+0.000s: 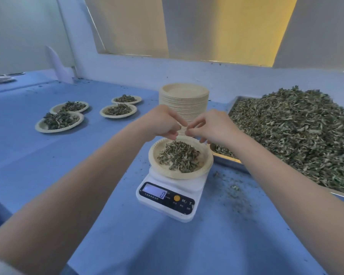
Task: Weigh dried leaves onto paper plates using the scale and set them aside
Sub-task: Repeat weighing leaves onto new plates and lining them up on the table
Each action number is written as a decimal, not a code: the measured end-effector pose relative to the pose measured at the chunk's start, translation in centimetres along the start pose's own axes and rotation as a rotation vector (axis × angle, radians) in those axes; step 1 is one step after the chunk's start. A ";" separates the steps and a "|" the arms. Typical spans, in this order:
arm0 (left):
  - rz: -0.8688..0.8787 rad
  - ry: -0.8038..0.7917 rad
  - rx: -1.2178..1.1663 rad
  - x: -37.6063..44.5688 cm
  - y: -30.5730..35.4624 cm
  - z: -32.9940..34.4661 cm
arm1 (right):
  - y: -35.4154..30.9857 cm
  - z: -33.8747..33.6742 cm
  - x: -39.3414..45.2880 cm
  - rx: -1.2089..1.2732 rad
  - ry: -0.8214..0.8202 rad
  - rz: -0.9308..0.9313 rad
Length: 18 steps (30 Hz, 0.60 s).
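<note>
I see a blue cloth-covered table (pixel 87 155), a white plastic scale (pixel 179 187) with black panel and yellow button, and pale tan paper plates (pixel 184 100). The heaped dried leaves (pixel 296 132) look dull grey-green, perhaps olive. My bare hands stay uncoloured by anything.

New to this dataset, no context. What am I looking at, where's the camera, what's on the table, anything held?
No machine here: a person's two bare arms, filmed by one camera worn on the head, looking down. On the blue table a scale carries a paper plate of dried leaves. Behind it stands a stack of empty plates; four filled plates sit to the left; a metal tray heaped with leaves is on the right. The left hand and right hand meet above the scale, fingertips pinched; what they hold is too small to tell.
</note>
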<state>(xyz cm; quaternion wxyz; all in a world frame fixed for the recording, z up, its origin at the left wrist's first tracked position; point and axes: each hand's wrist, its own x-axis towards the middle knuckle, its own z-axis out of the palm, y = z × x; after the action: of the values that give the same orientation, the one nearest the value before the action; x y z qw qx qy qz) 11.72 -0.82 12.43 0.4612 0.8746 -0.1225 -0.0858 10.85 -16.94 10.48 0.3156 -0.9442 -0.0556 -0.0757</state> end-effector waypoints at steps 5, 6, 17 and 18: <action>0.016 -0.014 -0.014 -0.2 -0.4 0.0 | 0.1 0.1 -0.2 0.017 0.014 -0.022; 0.014 -0.013 -0.018 -0.3 -0.6 -0.1 | 0.1 0.2 -0.2 0.017 0.018 -0.029; -0.033 0.012 -0.050 -1.0 -2.8 -0.9 | -0.1 1.2 -0.4 0.017 -0.023 -0.073; -0.029 0.009 -0.061 -1.0 -2.7 -0.8 | -0.1 1.1 -0.4 0.021 -0.028 -0.075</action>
<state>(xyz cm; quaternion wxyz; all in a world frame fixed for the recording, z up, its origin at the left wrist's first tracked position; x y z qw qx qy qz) 11.33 1.59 10.72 0.4869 0.8622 -0.1052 -0.0924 10.54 -16.19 9.56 0.3215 -0.9391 -0.0961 -0.0737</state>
